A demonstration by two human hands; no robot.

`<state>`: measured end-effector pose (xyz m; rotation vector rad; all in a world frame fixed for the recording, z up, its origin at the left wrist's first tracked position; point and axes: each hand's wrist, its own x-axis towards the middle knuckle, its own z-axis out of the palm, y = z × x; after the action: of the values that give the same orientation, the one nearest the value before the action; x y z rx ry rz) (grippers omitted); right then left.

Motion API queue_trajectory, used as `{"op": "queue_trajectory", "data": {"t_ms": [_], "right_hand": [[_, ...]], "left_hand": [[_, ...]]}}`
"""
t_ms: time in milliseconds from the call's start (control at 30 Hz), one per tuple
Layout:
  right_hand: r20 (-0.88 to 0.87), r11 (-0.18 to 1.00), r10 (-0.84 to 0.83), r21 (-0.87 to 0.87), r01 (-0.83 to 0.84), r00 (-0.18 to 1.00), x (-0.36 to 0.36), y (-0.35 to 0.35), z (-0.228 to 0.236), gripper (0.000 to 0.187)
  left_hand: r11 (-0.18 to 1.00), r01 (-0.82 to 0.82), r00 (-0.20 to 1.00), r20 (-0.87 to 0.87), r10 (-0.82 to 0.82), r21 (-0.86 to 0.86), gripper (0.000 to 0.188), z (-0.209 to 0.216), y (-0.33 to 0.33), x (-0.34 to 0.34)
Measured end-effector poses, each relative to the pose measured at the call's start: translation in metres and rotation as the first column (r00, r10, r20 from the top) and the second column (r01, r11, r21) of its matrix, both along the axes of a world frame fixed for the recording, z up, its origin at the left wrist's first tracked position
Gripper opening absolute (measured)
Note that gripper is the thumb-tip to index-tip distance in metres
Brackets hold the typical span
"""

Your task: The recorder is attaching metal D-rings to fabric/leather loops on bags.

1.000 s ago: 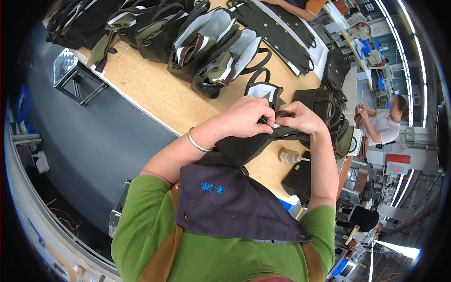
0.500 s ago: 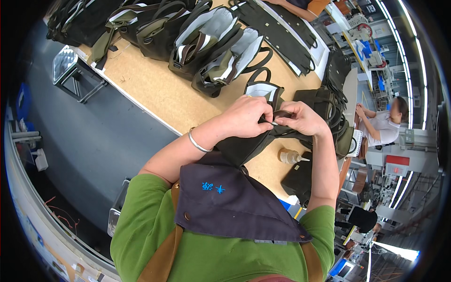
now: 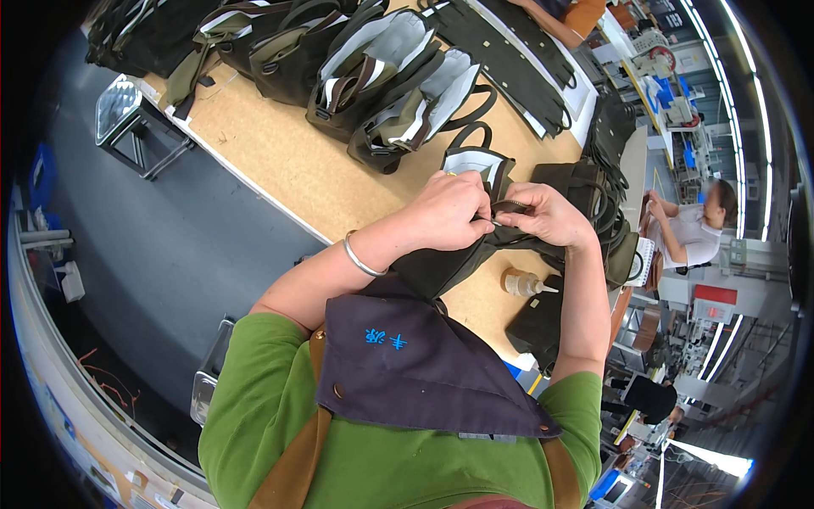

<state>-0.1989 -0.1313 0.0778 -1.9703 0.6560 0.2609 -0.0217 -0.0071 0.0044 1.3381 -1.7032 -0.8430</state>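
Note:
A dark bag [image 3: 437,270] with a pale lining and a looped handle lies at the table's near edge, in front of my body. My left hand [image 3: 452,212] is closed in a pinch on the bag's edge. Close beside it, my right hand [image 3: 547,217] pinches the same area, next to a brown zipper strip [image 3: 510,206] that curves up by its fingers. The fingertips almost meet, and they hide the exact spot they grip. Just below my right hand, a small bottle [image 3: 522,282] with a pale pointed nozzle lies on its side.
Several dark bags [image 3: 339,110] with pale linings line the far left of the wooden table [image 3: 254,157]. Flat dark panels [image 3: 500,72] lie at the back. More dark bags [image 3: 585,191] sit right of my hands. A stool [image 3: 127,119] stands left; a co-worker [image 3: 699,225] sits right.
Both hands keep their pinch at the same place on the bag, with only a very slight shift of the fingers. The view has moved a little.

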Motion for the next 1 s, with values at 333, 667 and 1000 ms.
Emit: {"op": "queue_trajectory", "data": {"t_ms": [333,667,1000], "right_hand": [[0.004,0.993,0.076,-0.093,-0.075,0.997,0.0032,0.0014,0.0033,0.02],[0.008,0.999,0.039,-0.001,-0.039,0.999,0.0025,0.0037,0.0031,0.012],[-0.014,1.0,0.002,0.007,-0.002,1.0,0.0017,0.006,0.0066,0.006]], "left_hand": [[1.0,0.001,1.0,-0.003,0.0,0.031,0.015,-0.0002,0.0015,-0.0009],[0.998,-0.019,1.0,-0.003,0.02,0.062,0.017,0.0009,0.0043,-0.0027],[0.999,0.017,1.0,0.013,-0.017,0.045,0.016,-0.0023,0.0032,0.0001]]}}
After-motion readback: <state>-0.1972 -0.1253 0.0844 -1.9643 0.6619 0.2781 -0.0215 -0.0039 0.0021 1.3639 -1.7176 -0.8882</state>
